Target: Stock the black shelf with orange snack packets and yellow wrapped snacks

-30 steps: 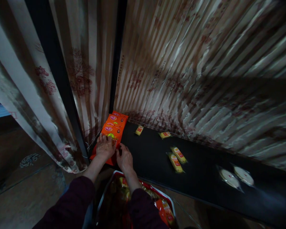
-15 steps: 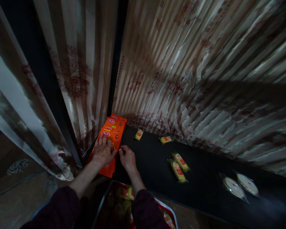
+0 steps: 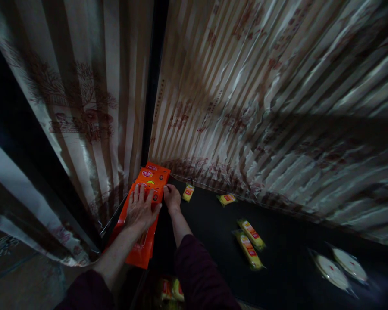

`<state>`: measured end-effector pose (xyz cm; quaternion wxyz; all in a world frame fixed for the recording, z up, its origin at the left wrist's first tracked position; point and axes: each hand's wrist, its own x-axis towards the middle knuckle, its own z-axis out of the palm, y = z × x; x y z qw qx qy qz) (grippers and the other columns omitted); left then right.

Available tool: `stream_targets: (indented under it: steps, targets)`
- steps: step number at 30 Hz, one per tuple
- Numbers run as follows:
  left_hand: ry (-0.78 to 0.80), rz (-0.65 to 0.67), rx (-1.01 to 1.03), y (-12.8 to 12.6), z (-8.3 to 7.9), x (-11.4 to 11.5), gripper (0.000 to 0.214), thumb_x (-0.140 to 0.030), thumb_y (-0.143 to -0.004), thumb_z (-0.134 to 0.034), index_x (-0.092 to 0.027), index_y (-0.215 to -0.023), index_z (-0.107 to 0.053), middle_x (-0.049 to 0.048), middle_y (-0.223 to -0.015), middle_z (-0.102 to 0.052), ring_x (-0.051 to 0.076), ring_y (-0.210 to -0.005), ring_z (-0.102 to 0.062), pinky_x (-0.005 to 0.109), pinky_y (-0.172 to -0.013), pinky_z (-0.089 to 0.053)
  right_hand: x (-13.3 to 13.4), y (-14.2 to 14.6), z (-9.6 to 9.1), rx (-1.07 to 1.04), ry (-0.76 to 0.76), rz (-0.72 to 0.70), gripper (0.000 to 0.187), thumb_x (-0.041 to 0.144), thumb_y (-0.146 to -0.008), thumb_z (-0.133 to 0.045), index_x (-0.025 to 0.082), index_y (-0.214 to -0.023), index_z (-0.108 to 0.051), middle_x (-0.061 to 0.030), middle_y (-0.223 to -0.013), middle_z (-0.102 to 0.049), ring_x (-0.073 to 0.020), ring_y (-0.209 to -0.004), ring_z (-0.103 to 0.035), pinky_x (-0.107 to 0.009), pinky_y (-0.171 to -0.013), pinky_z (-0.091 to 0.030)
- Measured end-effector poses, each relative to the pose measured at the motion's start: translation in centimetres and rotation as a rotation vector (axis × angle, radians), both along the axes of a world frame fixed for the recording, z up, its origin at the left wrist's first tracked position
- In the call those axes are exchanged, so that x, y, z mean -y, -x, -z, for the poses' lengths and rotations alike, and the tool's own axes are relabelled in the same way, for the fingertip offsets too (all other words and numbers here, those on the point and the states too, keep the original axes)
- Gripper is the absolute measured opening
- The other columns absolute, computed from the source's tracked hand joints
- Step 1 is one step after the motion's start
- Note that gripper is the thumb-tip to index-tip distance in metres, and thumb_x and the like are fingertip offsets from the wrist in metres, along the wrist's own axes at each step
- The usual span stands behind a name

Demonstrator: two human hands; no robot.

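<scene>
Several orange printed packaging bags [image 3: 139, 256] lie overlapped at the left end of a dark tabletop [image 3: 210, 228]. My left hand [image 3: 140, 209] rests flat on them, its fingers stretched toward the far end. At their right edge, my right hand [image 3: 172, 198] has its thumb and fingertips pinched together on the rim of a bag. The small yellow wrapped snack [image 3: 188, 193] lies just right of that hand. Part of the lower bags is hidden under my left hand and forearm.
Another yellow snack [image 3: 226, 198] lies by the back curtain [image 3: 194, 129], and two longer yellow packets [image 3: 249, 249] lie mid-table. Two round pale wrapped cakes [image 3: 332, 272] are at the right. More yellow packets [image 3: 172, 289] show below the table's front edge. A dark post [image 3: 151, 86] stands at the corner.
My right hand has moved up along the bags' right edge, toward the far end. My left hand stays flat on the bags. The whole view has shifted slightly.
</scene>
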<state>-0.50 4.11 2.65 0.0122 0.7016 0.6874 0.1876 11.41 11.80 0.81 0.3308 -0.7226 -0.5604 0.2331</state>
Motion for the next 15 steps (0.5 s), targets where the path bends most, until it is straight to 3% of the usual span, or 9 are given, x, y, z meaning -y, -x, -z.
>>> stream_targets:
  steps: [9,15]
  targets:
    - [-0.002,-0.044,0.027,-0.4,-0.1,-1.8,0.062,-0.047,-0.084,-0.047,-0.016,-0.137,-0.046,0.0173,-0.147,-0.037,0.037,-0.141,-0.020,0.051,-0.113,-0.021,-1.6,0.2,-0.9,0.007,0.071,-0.003,0.031,0.035,-0.086,-0.051,0.020,-0.106,-0.068,-0.0074,-0.103,-0.072,-0.0195,-0.096,-0.066,-0.026,-0.082,-0.048]
    - [0.042,-0.034,0.020,-0.5,0.5,-2.1,0.062,-0.048,-0.084,-0.046,-0.017,-0.138,-0.046,0.0162,-0.148,-0.036,0.035,-0.141,-0.021,0.050,-0.114,-0.019,-2.7,-0.1,-0.5,-0.090,0.122,-0.034,0.032,0.041,-0.085,-0.048,0.023,-0.088,-0.074,-0.0039,-0.084,-0.074,-0.0168,-0.076,-0.067,-0.024,-0.067,-0.049]
